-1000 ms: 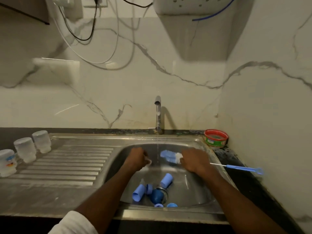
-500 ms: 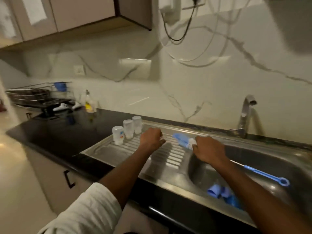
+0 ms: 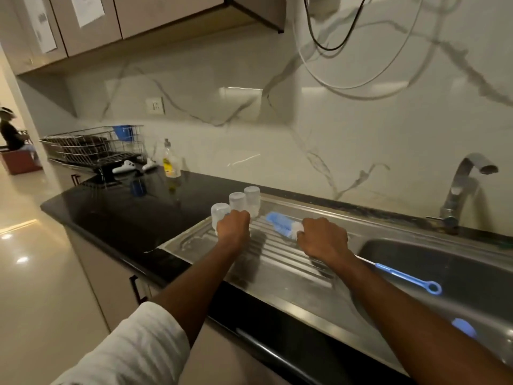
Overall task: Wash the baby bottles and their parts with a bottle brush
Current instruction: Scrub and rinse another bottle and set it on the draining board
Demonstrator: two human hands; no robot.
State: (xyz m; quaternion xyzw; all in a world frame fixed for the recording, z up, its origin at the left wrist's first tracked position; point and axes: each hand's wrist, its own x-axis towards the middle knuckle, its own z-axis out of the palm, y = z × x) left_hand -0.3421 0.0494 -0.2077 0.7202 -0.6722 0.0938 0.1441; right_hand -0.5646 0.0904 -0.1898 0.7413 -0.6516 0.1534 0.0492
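My left hand [image 3: 233,227] is out over the ribbed draining board [image 3: 280,262], curled into a fist right at the nearest of three clear bottles [image 3: 219,218]; the fingers are on the far side, so whether that grip is closed on the bottle or only beside it I cannot tell; the three bottles stand in a short row at the board's far left corner, the middle one [image 3: 237,202] and the far one [image 3: 252,196] just behind my knuckles; my right hand [image 3: 323,240] has its grip wrapped tight round the bottle brush [image 3: 281,225], close up by the head; the blue and white bristles poke out to the left of my fist, low over the ridges, and the thin wire stem runs back under my wrist to the blue handle [image 3: 408,279] with its ring, which hangs over the sink basin [image 3: 433,262]; down in the basin, by my right forearm, there is a blurred blue part [image 3: 464,327]; the tap [image 3: 463,184] rises behind the basin at the marble wall; further left on the black surface [image 3: 116,212] stands a soap bottle [image 3: 170,162] with a yellow label, and beyond it a wire dish rack [image 3: 91,151]; my left sleeve [image 3: 133,354] is white, pushed up above the elbow.
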